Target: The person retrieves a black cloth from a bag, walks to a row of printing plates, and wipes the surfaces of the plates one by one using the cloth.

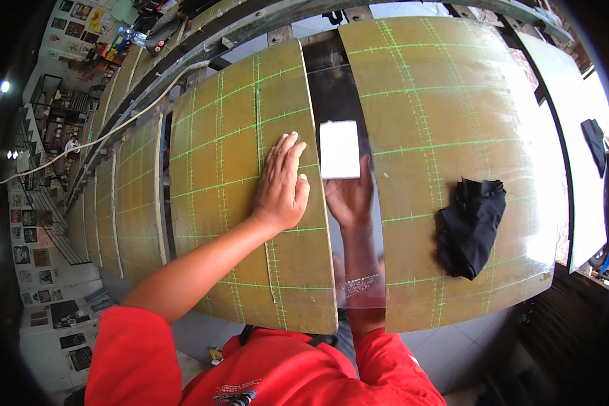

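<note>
My left hand (284, 181) lies flat on the left-hand yellow-brown board (216, 162), fingers stretched out and together, close to its right edge. In the gap between this board and the right-hand board (413, 101), my right hand (350, 201) is palm up, seen through a clear sheet (362, 296) that spans the gap and overlies the right-hand board. A plain white rectangular card (340, 150) lies over its fingers, with the thumb along the card's right edge. The fingers behind the card are hidden. Both boards bear green grid lines.
A crumpled black cloth (472, 229) lies on the right side of the right-hand board. More gridded boards (137, 183) stand in a row to the left. A pale cable (115, 128) crosses the upper left, near a metal rail (250, 30). Tiled floor (440, 358) shows below.
</note>
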Motion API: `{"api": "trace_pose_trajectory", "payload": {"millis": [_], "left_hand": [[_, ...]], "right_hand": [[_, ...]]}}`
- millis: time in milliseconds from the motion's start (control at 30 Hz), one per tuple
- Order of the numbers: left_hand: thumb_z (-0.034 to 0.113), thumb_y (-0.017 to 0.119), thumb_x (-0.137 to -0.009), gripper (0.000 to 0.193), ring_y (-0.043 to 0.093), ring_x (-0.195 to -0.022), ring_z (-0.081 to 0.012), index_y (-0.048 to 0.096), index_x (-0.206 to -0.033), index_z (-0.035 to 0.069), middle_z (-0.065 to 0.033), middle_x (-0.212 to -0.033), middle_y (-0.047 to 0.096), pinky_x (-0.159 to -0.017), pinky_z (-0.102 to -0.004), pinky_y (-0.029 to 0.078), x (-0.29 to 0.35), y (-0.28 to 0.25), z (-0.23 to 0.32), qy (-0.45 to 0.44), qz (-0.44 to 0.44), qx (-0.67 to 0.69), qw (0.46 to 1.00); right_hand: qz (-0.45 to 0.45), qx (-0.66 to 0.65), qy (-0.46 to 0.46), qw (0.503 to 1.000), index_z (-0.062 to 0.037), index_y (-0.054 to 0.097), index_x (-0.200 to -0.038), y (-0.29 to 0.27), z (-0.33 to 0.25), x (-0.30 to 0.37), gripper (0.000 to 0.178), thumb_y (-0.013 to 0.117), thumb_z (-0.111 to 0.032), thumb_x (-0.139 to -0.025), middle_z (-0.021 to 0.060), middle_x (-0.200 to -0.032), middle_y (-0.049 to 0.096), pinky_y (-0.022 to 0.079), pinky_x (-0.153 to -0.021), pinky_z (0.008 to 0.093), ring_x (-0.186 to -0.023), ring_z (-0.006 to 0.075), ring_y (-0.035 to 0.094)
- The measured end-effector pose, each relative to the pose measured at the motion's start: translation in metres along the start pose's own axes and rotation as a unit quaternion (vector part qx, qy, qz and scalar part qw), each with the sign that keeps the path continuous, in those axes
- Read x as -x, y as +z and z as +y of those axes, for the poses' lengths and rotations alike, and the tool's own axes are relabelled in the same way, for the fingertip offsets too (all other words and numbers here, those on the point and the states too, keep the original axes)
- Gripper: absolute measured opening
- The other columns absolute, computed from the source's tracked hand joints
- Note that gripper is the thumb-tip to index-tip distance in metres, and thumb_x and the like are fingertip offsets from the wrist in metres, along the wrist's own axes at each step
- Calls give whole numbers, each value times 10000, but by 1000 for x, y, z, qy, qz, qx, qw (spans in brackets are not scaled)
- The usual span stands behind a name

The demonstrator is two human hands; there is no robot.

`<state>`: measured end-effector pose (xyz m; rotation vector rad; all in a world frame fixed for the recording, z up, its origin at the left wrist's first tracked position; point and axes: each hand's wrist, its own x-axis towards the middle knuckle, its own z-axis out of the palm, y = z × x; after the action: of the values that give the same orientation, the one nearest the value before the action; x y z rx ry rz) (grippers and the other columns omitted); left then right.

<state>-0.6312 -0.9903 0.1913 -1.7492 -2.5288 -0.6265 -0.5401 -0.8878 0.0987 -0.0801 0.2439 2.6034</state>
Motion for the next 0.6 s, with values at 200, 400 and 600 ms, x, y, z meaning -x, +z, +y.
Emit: {"api": "trace_pose_trajectory", "payload": {"millis": [200, 400, 600], "left_hand": [[60, 447, -834, 550, 280, -1374, -433, 343, -1364, -46, -262, -1455, 317, -1155, -505, 204, 2, -1, 1, -22, -20, 3, 1000], [58, 408, -839, 549, 259, -1391, -424, 336, -1374, -44, -258, -1472, 296, -1164, -493, 187, 5, -5, 2, -35, -28, -3, 999], [56, 452, -816, 568, 291, -1368, -439, 342, -1363, -50, -266, -1444, 331, -1151, -507, 210, -1, -3, 1, -13, -17, -9, 1000]], "right_hand": [[12, 443, -46, 895, -76, 503, -1317, -14, -4, 57, 422, 440, -342, -995, 94, -1335, 533, 360, -1050, 428, -1222, 235, 497], [79, 717, 13, 692, -77, 565, -1256, -12, -7, 97, 357, 488, -276, -970, 100, -1267, 578, 426, -969, 419, -1157, 268, 547], [-47, 94, -76, 992, -66, 469, -1358, -5, -3, -3, 479, 508, -329, -961, 80, -1407, 483, 358, -1040, 418, -1277, 260, 450]]}}
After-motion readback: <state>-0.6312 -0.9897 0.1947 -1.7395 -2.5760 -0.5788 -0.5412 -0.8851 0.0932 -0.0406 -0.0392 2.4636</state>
